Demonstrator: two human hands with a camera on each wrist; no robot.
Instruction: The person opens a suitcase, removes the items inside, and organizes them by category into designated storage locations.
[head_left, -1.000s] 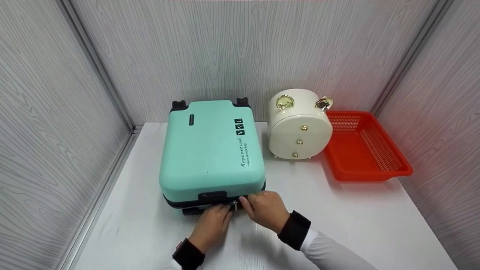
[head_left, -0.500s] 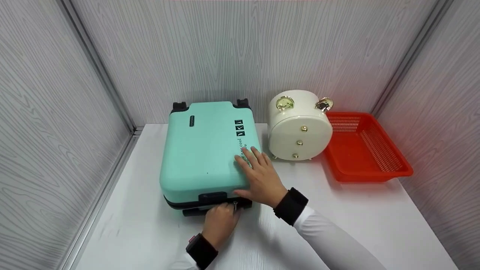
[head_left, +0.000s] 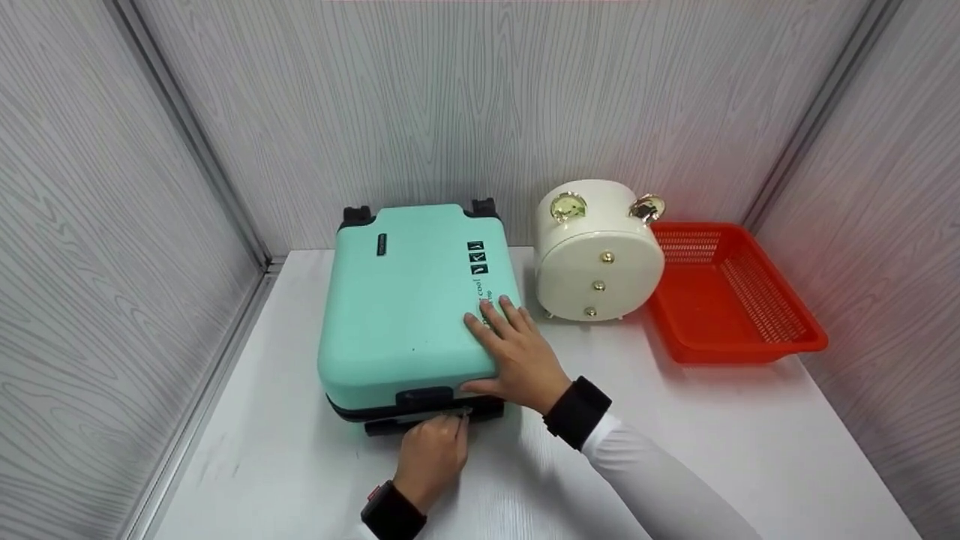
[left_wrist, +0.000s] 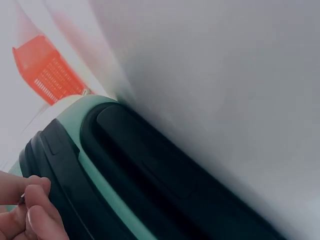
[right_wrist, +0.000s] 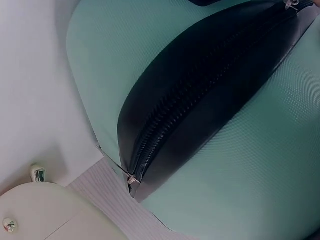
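A mint-green hard-shell suitcase [head_left: 409, 300] lies flat on the white table, wheels toward the back wall. At its front side, my left hand [head_left: 431, 457] pinches a small metal zipper pull [head_left: 466, 411] just below the black top handle [head_left: 424, 395]. Only a bit of that metal shows between the fingertips in the left wrist view. My right hand [head_left: 521, 364] rests with spread fingers on the lid's front right corner, covering part of the printed lettering. In the right wrist view, the black zipper [right_wrist: 175, 107] curves round the suitcase's side, with another metal slider [right_wrist: 132, 179] at its far end.
A cream round case [head_left: 600, 277] with gold ears and gold knobs stands right of the suitcase. Beside it is a red plastic basket [head_left: 679, 349] with perforated sides. Pale wood-grain panels [head_left: 480, 97] enclose the table at the back and both sides.
My right hand has left the front zipper edge and moved up onto the lid, its fingers spreading. My left hand has stayed at the front edge and now pinches the zipper pull.
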